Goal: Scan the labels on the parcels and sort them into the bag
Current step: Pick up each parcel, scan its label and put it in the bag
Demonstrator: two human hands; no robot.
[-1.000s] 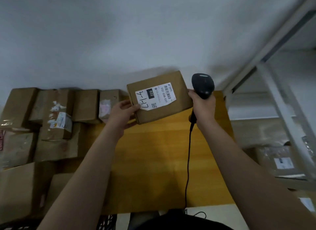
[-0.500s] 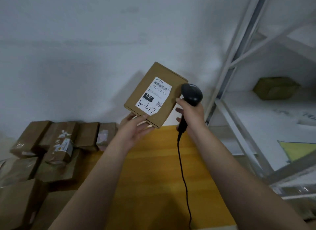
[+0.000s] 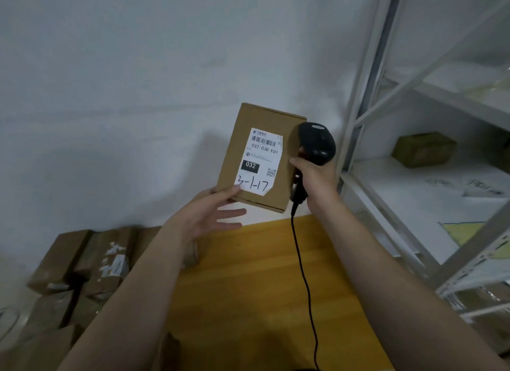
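The light is dim and flat, with a cool grey cast over the wall [image 3: 138,67]. It probably comes from my right, since the parcel [image 3: 242,138] throws a soft shadow leftward onto the wall. The label [image 3: 260,160] is sharp and readable. My left hand [image 3: 204,216] is smeared by motion at the fingertips. A faint sheen sits on top of the scanner [image 3: 317,141]. The boxes [image 3: 77,271] at lower left are dark and soft. The wide lens bends the shelf [image 3: 358,100] posts near the right edge.

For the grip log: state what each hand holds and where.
Left hand pinches the box at its lower left corner, thumb on the label. Right hand grips the scanner by its handle.
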